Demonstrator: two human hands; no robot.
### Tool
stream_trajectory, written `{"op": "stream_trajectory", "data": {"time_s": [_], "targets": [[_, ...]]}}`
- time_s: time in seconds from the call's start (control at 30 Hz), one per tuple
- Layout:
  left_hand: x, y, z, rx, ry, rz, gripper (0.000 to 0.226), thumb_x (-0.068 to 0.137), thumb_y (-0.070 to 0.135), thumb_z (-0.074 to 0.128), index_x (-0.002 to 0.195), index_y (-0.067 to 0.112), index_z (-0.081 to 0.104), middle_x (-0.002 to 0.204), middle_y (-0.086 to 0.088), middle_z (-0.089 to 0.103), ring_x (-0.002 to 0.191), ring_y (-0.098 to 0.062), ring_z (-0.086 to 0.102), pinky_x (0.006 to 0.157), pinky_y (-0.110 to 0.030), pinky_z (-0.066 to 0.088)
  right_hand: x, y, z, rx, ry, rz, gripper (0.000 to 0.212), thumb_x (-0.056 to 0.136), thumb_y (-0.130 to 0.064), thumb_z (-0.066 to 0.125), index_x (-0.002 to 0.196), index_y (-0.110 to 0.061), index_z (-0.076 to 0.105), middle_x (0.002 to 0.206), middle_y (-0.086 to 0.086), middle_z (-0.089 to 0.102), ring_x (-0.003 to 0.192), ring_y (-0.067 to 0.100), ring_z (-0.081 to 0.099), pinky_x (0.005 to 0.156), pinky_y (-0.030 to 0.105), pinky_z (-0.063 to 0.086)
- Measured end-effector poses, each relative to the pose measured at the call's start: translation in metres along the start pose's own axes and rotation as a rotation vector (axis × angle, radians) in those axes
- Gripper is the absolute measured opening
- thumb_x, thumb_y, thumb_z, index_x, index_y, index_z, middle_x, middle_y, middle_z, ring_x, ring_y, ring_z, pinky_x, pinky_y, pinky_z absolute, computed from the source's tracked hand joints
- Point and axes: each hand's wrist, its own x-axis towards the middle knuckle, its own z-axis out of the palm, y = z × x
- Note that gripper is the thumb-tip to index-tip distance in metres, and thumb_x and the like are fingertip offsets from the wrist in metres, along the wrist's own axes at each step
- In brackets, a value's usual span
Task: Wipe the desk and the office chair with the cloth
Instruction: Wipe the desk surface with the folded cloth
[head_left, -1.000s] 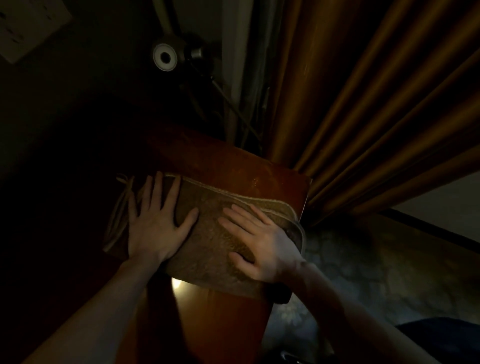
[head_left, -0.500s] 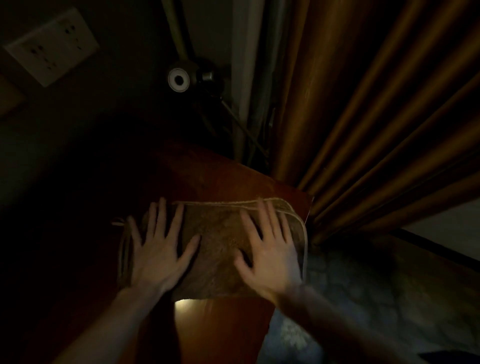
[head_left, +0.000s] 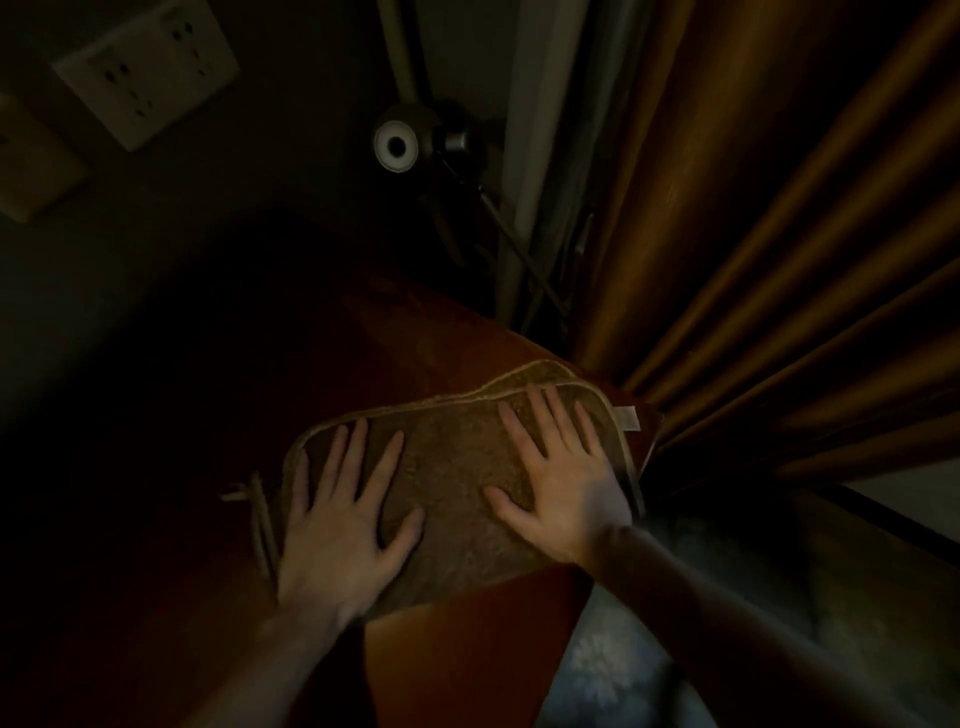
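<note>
A folded brown cloth with a pale stitched edge lies flat on the reddish-brown desk, near its far right corner. My left hand presses on the cloth's left part, fingers spread and straight. On the cloth's right part, close to the desk's right edge, my right hand presses flat with its fingers spread. A small white label sticks out at the cloth's right corner. No office chair shows in this dim view.
Brown curtains hang right of the desk corner. A small round device on a stand stands behind the desk, with cables beside it. A wall socket plate is at upper left. Patterned floor lies below the desk's right edge.
Both hands have pushed the cloth away from me and rightward, toward the desk's far right corner. My right hand has turned from angled left to pointing forward.
</note>
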Motion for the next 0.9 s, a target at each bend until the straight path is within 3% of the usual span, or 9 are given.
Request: {"op": "stream_trajectory", "data": {"time_s": [0.1, 0.2, 0.33, 0.43, 0.53, 0.6, 0.67, 0.77, 0.9], "targets": [[-0.005, 0.011, 0.0, 0.0, 0.007, -0.091, 0.079, 0.095, 0.078, 0.013, 0.162, 0.038, 0.001, 0.172, -0.002, -0.003, 0.158, -0.022, -0.006, 0.126, -0.053, -0.002, 0.021, 0.013, -0.002, -0.025, -0.018, -0.142, 0.092, 0.091, -0.08, 0.026, 0.162, -0.028, 0.0, 0.169, 0.009, -0.002, 0.156, 0.024, -0.007, 0.122, 0.042, -0.017], [-0.012, 0.015, 0.003, -0.003, 0.015, -0.123, 0.079, 0.096, 0.076, 0.017, 0.163, 0.035, 0.004, 0.172, -0.004, 0.0, 0.158, -0.024, -0.002, 0.126, -0.053, 0.0, 0.037, 0.017, -0.003, -0.049, -0.041, -0.236, 0.092, 0.091, -0.079, 0.025, 0.162, -0.027, 0.0, 0.169, 0.009, -0.003, 0.156, 0.023, -0.01, 0.123, 0.043, -0.015], [-0.013, -0.002, 0.006, -0.024, 0.017, -0.065, 0.079, 0.097, 0.074, 0.022, 0.163, 0.035, 0.005, 0.172, -0.003, 0.001, 0.158, -0.023, 0.0, 0.124, -0.055, 0.005, 0.054, 0.003, -0.009, -0.054, -0.076, -0.264, 0.092, 0.092, -0.078, 0.028, 0.162, -0.028, -0.004, 0.169, 0.009, -0.008, 0.155, 0.023, -0.013, 0.122, 0.042, -0.018], [-0.001, -0.026, 0.001, 0.001, -0.01, -0.055, 0.08, 0.096, 0.078, 0.011, 0.162, 0.037, -0.003, 0.171, 0.0, -0.008, 0.158, -0.018, -0.01, 0.125, -0.053, -0.001, 0.065, -0.014, -0.011, -0.041, -0.107, -0.204, 0.092, 0.091, -0.077, 0.025, 0.161, -0.028, -0.009, 0.168, 0.01, -0.015, 0.154, 0.025, -0.019, 0.121, 0.045, -0.019], [0.004, -0.032, -0.01, 0.057, -0.058, -0.106, 0.082, 0.092, 0.079, -0.002, 0.16, 0.034, -0.015, 0.169, -0.003, -0.02, 0.155, -0.019, -0.023, 0.124, -0.053, -0.012, 0.07, -0.028, -0.018, -0.133, -0.09, -0.219, 0.093, 0.091, -0.073, 0.027, 0.161, -0.014, 0.013, 0.167, 0.019, 0.003, 0.155, 0.033, -0.006, 0.122, 0.057, -0.006], [-0.001, -0.008, -0.013, 0.024, 0.007, -0.259, 0.083, 0.094, 0.077, -0.002, 0.161, 0.027, -0.013, 0.168, -0.01, -0.018, 0.155, -0.024, -0.022, 0.124, -0.05, -0.017, 0.078, -0.029, -0.029, -0.18, -0.003, -0.418, 0.083, 0.091, -0.065, 0.04, 0.148, -0.005, 0.046, 0.161, 0.022, 0.029, 0.154, 0.034, 0.014, 0.123, 0.059, 0.005], [0.002, 0.025, -0.016, -0.164, 0.118, -0.523, 0.089, 0.092, 0.077, -0.008, 0.161, 0.02, -0.009, 0.169, -0.013, -0.016, 0.155, -0.024, -0.019, 0.123, -0.043, -0.019, 0.093, -0.025, -0.041, -0.123, 0.058, -0.661, 0.069, 0.092, -0.056, 0.048, 0.138, -0.005, 0.057, 0.157, 0.019, 0.038, 0.151, 0.031, 0.025, 0.125, 0.054, 0.009], [0.026, 0.06, -0.02, -0.441, 0.142, -0.91, 0.098, 0.087, 0.072, -0.007, 0.163, 0.009, -0.001, 0.17, -0.016, -0.007, 0.157, -0.026, -0.011, 0.125, -0.043, -0.013, 0.112, -0.012, -0.042, -0.066, -0.014, -0.893, 0.06, 0.099, -0.044, 0.047, 0.148, -0.009, 0.048, 0.16, 0.014, 0.035, 0.153, 0.027, 0.023, 0.126, 0.05, 0.007], [0.05, 0.061, -0.009, -0.279, 0.189, -0.958, 0.092, 0.094, 0.061, 0.022, 0.16, -0.002, 0.012, 0.167, -0.027, 0.01, 0.156, -0.036, 0.004, 0.125, -0.055, 0.003, 0.119, 0.0, -0.023, -0.041, -0.158, -0.88, 0.068, 0.103, -0.045, 0.042, 0.161, -0.018, 0.02, 0.169, 0.003, 0.011, 0.156, 0.019, 0.003, 0.126, 0.047, 0.004]]}}
